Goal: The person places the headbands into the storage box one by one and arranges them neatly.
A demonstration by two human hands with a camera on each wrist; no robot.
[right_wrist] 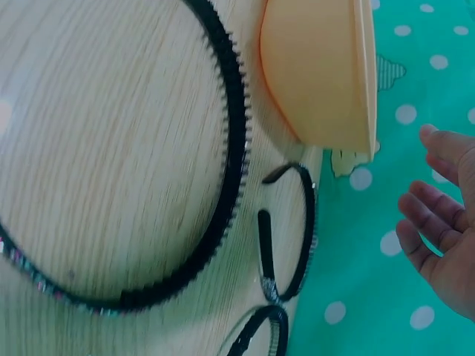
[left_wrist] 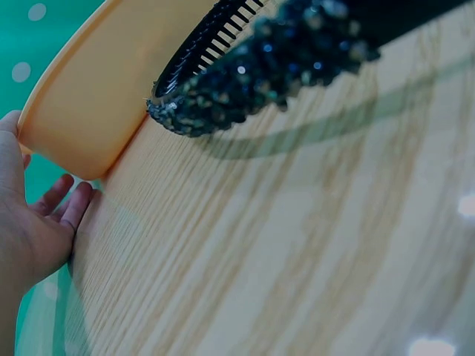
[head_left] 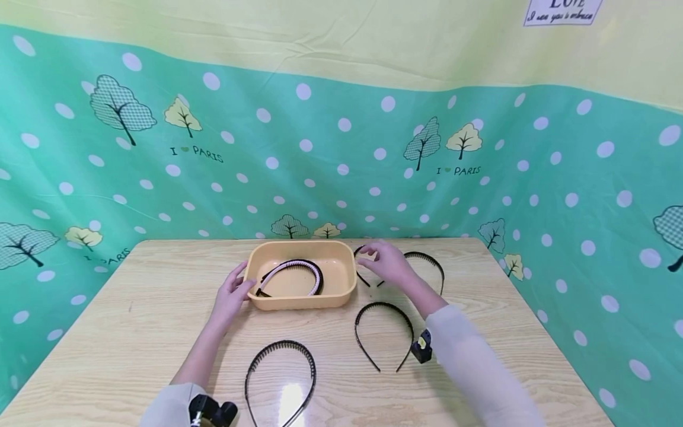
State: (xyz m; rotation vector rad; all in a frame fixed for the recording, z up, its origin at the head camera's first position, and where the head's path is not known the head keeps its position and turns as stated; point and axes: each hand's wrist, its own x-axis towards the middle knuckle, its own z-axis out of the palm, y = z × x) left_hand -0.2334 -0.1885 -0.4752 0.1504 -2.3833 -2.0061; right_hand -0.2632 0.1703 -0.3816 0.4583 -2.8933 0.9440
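My left hand (head_left: 229, 299) holds the left end of a pale orange plastic box (head_left: 301, 303), thumb at the rim and fingers along the outer wall. Inside the box lie a lavender headband (head_left: 274, 273) and a black one, overlapping. My right hand (head_left: 392, 262) hovers just past the box's right end, fingers loosely bent and holding nothing. Beneath it is a black headband (head_left: 363, 279), partly hidden by the hand. A second black headband (head_left: 429, 258) lies right of it, partly covered by the forearm.
Nearer on the wooden table (head_left: 133, 320) lie a toothed black headband (head_left: 289, 343) in front of the left forearm and another black headband (head_left: 383, 305) beside the right forearm. A green patterned cloth (head_left: 320, 148) hangs behind the table and along its right side.
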